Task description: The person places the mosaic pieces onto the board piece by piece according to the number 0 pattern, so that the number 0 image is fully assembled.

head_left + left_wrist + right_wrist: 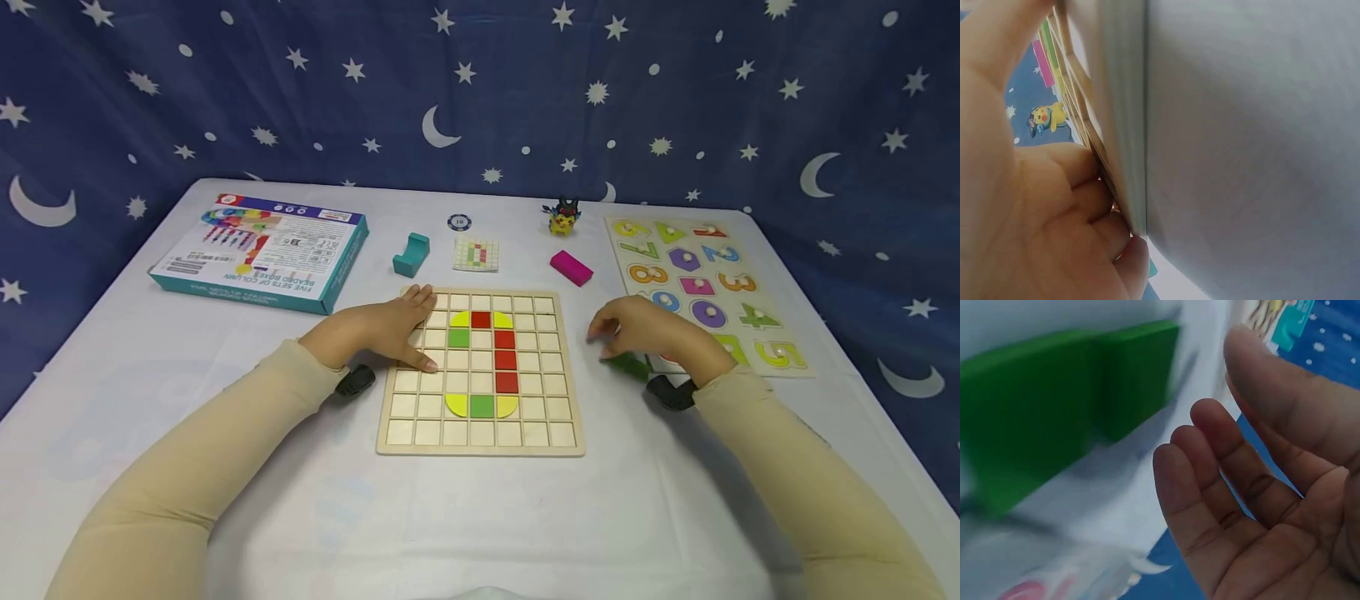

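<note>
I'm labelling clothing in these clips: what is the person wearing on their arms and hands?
Both arms wear long, close-fitting beige sleeves down to the wrists. A small black device is strapped at each wrist. The left hand and right hand are bare, with no gloves; no rings show.

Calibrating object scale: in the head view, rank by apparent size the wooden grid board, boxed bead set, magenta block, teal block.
1. wooden grid board
2. boxed bead set, farther back, so the gap is unsure
3. magenta block and teal block look alike; not ranked.
</note>
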The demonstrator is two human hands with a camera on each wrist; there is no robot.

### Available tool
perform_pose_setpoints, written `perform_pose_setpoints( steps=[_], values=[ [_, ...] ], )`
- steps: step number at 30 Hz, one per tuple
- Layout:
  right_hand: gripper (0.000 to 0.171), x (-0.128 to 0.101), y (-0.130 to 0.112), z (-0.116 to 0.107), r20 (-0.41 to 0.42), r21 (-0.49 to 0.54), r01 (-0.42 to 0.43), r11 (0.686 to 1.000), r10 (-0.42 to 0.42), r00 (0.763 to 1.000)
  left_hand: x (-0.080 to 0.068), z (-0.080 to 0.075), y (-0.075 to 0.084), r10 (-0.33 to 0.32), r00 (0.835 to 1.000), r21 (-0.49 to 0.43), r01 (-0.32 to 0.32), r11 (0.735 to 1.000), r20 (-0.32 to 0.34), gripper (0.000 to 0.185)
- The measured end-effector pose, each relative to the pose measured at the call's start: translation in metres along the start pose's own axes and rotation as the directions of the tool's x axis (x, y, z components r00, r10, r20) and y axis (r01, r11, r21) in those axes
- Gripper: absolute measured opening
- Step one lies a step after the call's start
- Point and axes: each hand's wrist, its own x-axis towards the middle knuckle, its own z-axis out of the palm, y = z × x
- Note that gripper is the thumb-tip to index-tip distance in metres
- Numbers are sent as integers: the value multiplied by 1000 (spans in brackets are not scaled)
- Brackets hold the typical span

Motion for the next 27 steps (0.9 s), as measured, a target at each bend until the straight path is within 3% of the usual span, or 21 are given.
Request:
perform_pose_setpoints(
  steps=[10, 27],
  values=[
    [23, -13, 17, 5, 7, 28, -114, 993, 114, 993, 1, 1, -2, 5, 1000, -1, -5, 1000, -7, 112],
    [7, 2, -15, 0, -27, -4, 42, 999, -42, 999, 3, 2, -4, 2, 1000, -1, -2, 1000, -4, 113]
  ],
)
